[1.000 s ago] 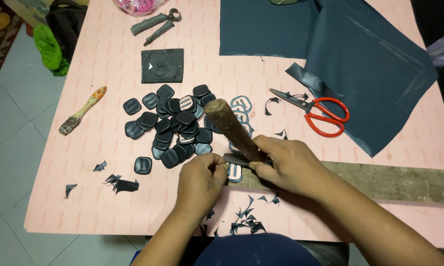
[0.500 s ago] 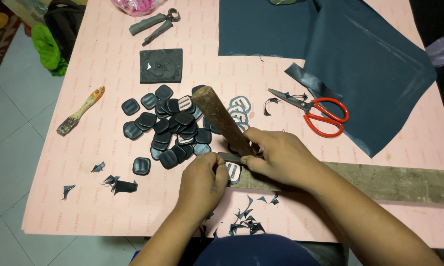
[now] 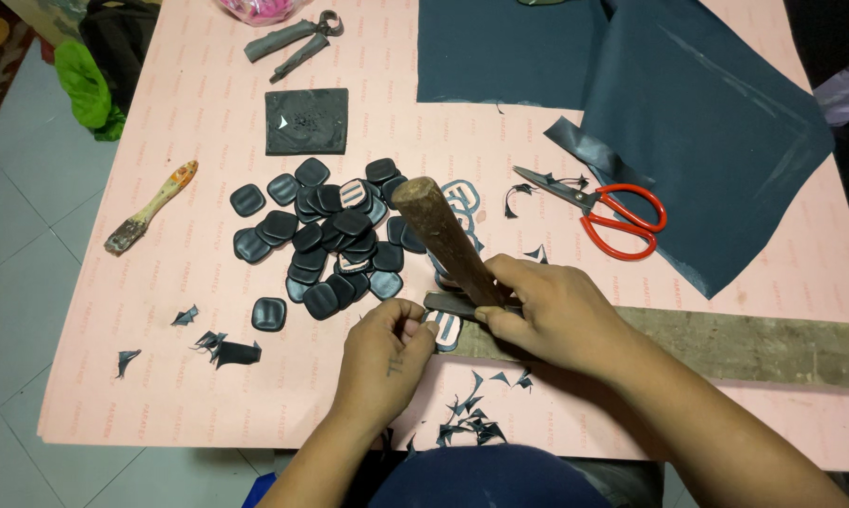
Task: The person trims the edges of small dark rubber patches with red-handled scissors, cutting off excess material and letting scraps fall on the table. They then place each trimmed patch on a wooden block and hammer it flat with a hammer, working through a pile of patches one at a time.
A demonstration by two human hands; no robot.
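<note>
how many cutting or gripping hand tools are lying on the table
2: red scissors right of the dark pieces, grey pliers at the top edge. Others may be hidden.

Pink table cover, dark things on top.
Black rounded pieces, black square pad, navy cloth, red-handled scissors, brown wooden handle, grey-brown plank, yellow-orange brush.

Single view, head-mounted, looking steeply down from the person's seat at the pink table. Hands sit close, at lower centre of frame. Grey floor tiles show along the left edge; dark cloth fills the upper right.
</note>
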